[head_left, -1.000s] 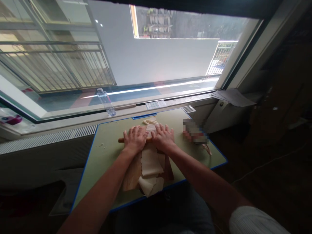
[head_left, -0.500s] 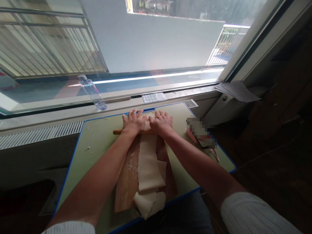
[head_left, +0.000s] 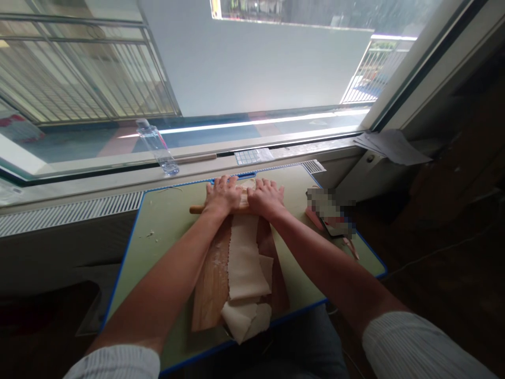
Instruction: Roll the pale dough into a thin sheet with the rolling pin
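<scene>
A wooden rolling pin (head_left: pixel 197 209) lies crosswise at the far end of the wooden board (head_left: pixel 207 300). My left hand (head_left: pixel 224 196) presses on top of it, palm down, with fingers stretched forward and a little apart. Beside it my right hand (head_left: pixel 266 197) lies the same way, also open. Pale dough shows between the hands, seemingly around the pin, though the hands cover most of it. From there a long flat dough sheet (head_left: pixel 246 263) runs down the board towards me. Its near end (head_left: pixel 248 318) is folded and hangs over the board's edge.
The green table (head_left: pixel 158 252) has a blue rim and a few dough crumbs at left. A phone-like object (head_left: pixel 331 213), partly pixelated, lies at right. A plastic bottle (head_left: pixel 160 150) stands on the windowsill behind, with papers (head_left: pixel 394 146) to the right.
The whole view has shifted slightly right and up. Both hands stay on the rolling pin at the board's far end, with scarcely any movement relative to the board.
</scene>
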`<state>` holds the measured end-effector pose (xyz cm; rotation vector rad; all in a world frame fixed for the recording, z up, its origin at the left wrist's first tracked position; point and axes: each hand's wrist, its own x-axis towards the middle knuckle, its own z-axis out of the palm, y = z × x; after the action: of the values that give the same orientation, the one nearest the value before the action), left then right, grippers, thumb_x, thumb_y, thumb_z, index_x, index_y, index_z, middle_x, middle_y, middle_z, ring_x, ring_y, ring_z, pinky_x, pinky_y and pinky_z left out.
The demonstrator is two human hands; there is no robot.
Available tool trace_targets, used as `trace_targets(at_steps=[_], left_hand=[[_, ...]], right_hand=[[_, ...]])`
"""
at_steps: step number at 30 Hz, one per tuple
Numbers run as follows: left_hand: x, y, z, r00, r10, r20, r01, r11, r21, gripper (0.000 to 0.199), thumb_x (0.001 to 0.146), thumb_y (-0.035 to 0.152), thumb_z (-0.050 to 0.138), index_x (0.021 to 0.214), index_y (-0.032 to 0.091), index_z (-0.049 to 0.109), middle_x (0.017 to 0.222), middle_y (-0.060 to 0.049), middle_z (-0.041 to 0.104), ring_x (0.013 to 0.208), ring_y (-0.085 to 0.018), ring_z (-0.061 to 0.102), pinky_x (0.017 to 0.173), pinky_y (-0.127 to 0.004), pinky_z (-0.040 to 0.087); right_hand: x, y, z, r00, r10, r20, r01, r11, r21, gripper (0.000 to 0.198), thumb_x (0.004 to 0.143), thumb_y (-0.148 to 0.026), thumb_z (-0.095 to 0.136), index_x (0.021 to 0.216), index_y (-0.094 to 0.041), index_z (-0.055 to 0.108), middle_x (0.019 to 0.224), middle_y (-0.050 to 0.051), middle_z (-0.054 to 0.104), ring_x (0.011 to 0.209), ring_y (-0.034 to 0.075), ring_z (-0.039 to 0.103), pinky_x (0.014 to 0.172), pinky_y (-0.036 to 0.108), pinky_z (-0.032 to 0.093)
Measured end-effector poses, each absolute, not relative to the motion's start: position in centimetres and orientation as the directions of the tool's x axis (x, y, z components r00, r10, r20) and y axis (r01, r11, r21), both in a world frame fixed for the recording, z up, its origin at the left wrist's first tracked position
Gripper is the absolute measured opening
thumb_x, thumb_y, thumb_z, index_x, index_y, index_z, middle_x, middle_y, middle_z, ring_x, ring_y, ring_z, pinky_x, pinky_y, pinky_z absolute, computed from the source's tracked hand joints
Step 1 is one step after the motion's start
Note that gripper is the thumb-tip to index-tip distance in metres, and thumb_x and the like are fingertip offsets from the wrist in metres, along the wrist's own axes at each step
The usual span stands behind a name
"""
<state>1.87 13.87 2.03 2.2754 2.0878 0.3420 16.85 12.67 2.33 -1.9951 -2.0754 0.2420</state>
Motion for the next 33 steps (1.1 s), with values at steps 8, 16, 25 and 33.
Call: trace_targets(at_steps=[8, 16, 25, 33], left_hand=[[1.7, 7.6, 2.0, 0.043, 0.99, 0.136, 0.987, -0.063, 0.146, 0.057, 0.108, 0.05, 0.032, 0.16, 0.033, 0.051, 0.168, -0.009, 0.049, 0.151, -0.031, 0.044, 0.128, -0.058, 0.029], [1.3, 3.4, 1.3, 0.038, 0.975, 0.221, 0.989, -0.069, 0.131, 0.056, 0.109, 0.051, 0.03, 0.157, 0.036, 0.055, 0.167, -0.006, 0.052, 0.153, -0.031, 0.042, 0.13, -0.06, 0.027], [1.8, 3.3, 0.9, 0.022, 0.96, 0.28, 0.986, -0.068, 0.154, 0.058, 0.11, 0.049, 0.028, 0.156, 0.032, 0.058, 0.167, -0.011, 0.051, 0.157, -0.034, 0.04, 0.132, -0.068, 0.018], [1.6, 10.1, 1.5, -0.002, 0.992, 0.126, 0.986, -0.019, 0.168, 0.06, 0.109, 0.053, 0.027, 0.159, 0.034, 0.053, 0.171, -0.008, 0.046, 0.156, -0.03, 0.04, 0.13, -0.065, 0.024]], right_hand=[[16.4, 5.7, 1.6, -0.062, 0.985, 0.159, 0.969, 0.097, -0.228, 0.064, 0.11, -0.05, 0.03, 0.163, -0.02, 0.049, 0.17, 0.013, 0.045, 0.153, 0.039, 0.038, 0.126, 0.065, 0.025], [17.5, 1.4, 0.9, -0.128, 0.974, 0.188, 0.971, 0.161, -0.176, 0.067, 0.113, -0.056, 0.025, 0.167, -0.021, 0.044, 0.176, 0.011, 0.036, 0.16, 0.038, 0.029, 0.129, 0.064, 0.016], [17.9, 4.1, 1.5, -0.09, 0.985, 0.145, 0.973, 0.117, -0.196, 0.066, 0.111, -0.063, 0.026, 0.161, -0.029, 0.052, 0.171, 0.014, 0.043, 0.155, 0.043, 0.035, 0.124, 0.07, 0.022], [17.0, 9.8, 2.5, 0.014, 0.995, 0.096, 0.958, 0.014, -0.286, 0.064, 0.111, -0.061, 0.031, 0.155, -0.023, 0.057, 0.162, 0.016, 0.054, 0.145, 0.037, 0.047, 0.123, 0.066, 0.027]])
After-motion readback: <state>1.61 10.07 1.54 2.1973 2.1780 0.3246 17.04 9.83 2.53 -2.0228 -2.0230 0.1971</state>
